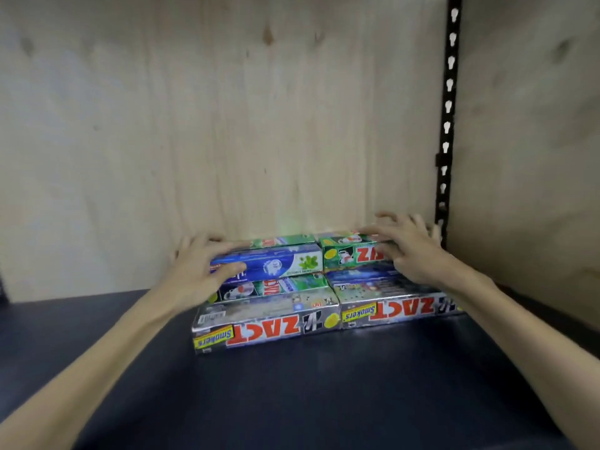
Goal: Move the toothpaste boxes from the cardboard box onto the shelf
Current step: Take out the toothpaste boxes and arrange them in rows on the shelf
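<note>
Toothpaste boxes (324, 287) sit stacked mid-frame on the dark shelf (292, 384), against the plywood back panel (227, 108). Two silver ZACT boxes (266, 323) form the front row, labels upside down. Left hand (198, 271) rests on the blue box (276, 261), fingers spread and fairly straight. Right hand (406, 245) lies over the green box (350, 254), fingers splayed, blurred. Black slotted upright (448, 108) at upper right.

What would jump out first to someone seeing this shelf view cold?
The stack of toothpaste boxes at the back middle of the dark shelf, silver ZACT boxes in front. The left hand rests on the blue box; the right hand touches the green box.
</note>
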### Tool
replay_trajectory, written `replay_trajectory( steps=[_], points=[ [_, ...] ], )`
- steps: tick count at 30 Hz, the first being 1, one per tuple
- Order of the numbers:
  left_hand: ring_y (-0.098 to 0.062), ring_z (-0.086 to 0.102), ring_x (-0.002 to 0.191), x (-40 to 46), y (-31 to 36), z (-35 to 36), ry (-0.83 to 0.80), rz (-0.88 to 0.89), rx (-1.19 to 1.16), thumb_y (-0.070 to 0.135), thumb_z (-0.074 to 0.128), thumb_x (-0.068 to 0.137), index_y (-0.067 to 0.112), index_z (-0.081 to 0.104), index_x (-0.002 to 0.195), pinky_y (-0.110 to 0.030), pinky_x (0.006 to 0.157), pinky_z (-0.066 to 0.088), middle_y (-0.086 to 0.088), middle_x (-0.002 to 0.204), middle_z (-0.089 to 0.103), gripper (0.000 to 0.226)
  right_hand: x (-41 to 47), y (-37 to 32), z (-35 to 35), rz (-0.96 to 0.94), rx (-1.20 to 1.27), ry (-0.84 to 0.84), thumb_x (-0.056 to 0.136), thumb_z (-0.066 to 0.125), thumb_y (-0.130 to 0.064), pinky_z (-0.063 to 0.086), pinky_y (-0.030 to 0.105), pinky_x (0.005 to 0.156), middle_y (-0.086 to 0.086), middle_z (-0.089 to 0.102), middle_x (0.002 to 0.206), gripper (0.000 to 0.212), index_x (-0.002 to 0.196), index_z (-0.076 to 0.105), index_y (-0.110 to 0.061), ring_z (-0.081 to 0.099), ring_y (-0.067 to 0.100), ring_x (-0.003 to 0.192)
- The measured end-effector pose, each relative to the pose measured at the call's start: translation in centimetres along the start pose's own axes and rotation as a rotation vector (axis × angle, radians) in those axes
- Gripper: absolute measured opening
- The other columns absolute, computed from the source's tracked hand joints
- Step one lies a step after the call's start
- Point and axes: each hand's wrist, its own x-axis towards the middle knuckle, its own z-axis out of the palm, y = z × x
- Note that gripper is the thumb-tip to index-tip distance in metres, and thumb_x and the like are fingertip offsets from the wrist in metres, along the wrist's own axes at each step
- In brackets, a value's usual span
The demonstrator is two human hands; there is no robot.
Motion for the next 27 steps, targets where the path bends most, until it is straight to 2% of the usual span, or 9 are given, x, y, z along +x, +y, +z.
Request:
replay_trajectory(
  steps=[2,4,7,10,13,18,21,24,27],
  points=[
    [-0.025,0.038,0.129,0.2,0.6,0.3,0.07,-0.002,0.011,0.051,0.063,0.093,0.048,0.053,0.138,-0.041,0.107,0.026,0.001,0.128,0.05,0.046,-0.2,-0.2,-0.1,-0.011,-0.019,0.033,0.102,0.054,-0.025,0.013,0.036,0.1,-0.013,0.037,0.149,0.041,0.136,0.054,-0.049,0.025,0.015,0.133],
    [-0.025,0.039,0.13,0.0,0.9,0.4,0.092,-0.033,-0.034,0.044,0.065,0.093,0.043,0.055,0.138,-0.042,0.109,0.029,-0.001,0.13,0.052,0.046,-0.6,-0.4,0.1,-0.006,0.003,0.05,0.103,0.052,-0.027,0.011,0.032,0.092,-0.011,0.044,0.144,0.04,0.136,0.053,-0.048,0.027,0.014,0.13],
    [-0.022,0.04,0.129,-0.7,1.1,0.5,0.115,-0.076,-0.109,0.044,0.069,0.09,0.039,0.057,0.136,-0.044,0.11,0.035,0.002,0.129,0.054,0.047,-1.2,-0.9,0.2,0.009,0.021,0.083,0.103,0.053,-0.035,0.01,0.03,0.088,-0.01,0.048,0.142,0.037,0.138,0.053,-0.043,0.028,0.013,0.127],
    [-0.019,0.041,0.126,-1.3,1.9,0.5,0.162,-0.108,-0.177,0.045,0.074,0.086,0.037,0.058,0.134,-0.044,0.108,0.038,0.003,0.129,0.055,0.051,-1.8,-1.6,-0.1,0.019,0.007,0.101,0.1,0.055,-0.045,0.013,0.031,0.091,-0.008,0.05,0.142,0.041,0.14,0.053,-0.039,0.031,0.013,0.126],
    [-0.016,0.041,0.128,-2.0,2.9,0.5,0.19,-0.124,-0.24,0.049,0.078,0.081,0.036,0.058,0.134,-0.04,0.109,0.038,0.005,0.131,0.053,0.057,-2.5,-2.5,-0.4,0.018,0.008,0.206,0.097,0.056,-0.05,0.017,0.032,0.091,-0.009,0.056,0.136,0.04,0.135,0.058,-0.037,0.035,0.012,0.122],
    [-0.013,0.039,0.131,-4.5,5.3,-0.3,0.257,-0.049,-0.269,0.045,0.077,0.084,0.037,0.057,0.133,-0.032,0.108,0.034,0.011,0.13,0.052,0.054,-5.1,-5.2,-0.9,0.021,0.119,0.327,0.094,0.059,-0.053,0.033,0.04,0.095,-0.011,0.064,0.121,0.04,0.129,0.063,-0.033,0.044,0.015,0.114],
    [-0.01,0.042,0.129,-7.4,7.7,-0.8,0.324,0.005,-0.294,0.044,0.075,0.085,0.035,0.059,0.132,-0.027,0.107,0.033,0.016,0.128,0.054,0.05,-8.1,-7.8,-0.7,0.031,0.214,0.342,0.092,0.065,-0.05,0.027,0.033,0.09,-0.013,0.063,0.122,0.041,0.13,0.063,-0.032,0.046,0.017,0.117],
    [-0.005,0.041,0.129,-11.4,10.2,-1.3,0.321,0.011,-0.375,0.051,0.068,0.081,0.035,0.059,0.129,-0.037,0.112,0.036,0.018,0.127,0.057,0.051,-11.5,-10.4,-1.0,0.042,0.224,0.306,0.091,0.066,-0.05,0.027,0.032,0.089,-0.015,0.061,0.125,0.045,0.133,0.059,-0.034,0.045,0.016,0.115],
    [-0.003,0.042,0.123,-15.9,12.4,-2.6,0.305,0.014,-0.387,0.051,0.065,0.082,0.037,0.058,0.128,-0.042,0.11,0.038,0.021,0.123,0.058,0.048,-15.5,-13.4,-2.5,0.064,0.327,0.327,0.091,0.067,-0.049,0.035,0.037,0.098,-0.017,0.062,0.12,0.045,0.133,0.058,-0.035,0.047,0.015,0.112]
  ],
)
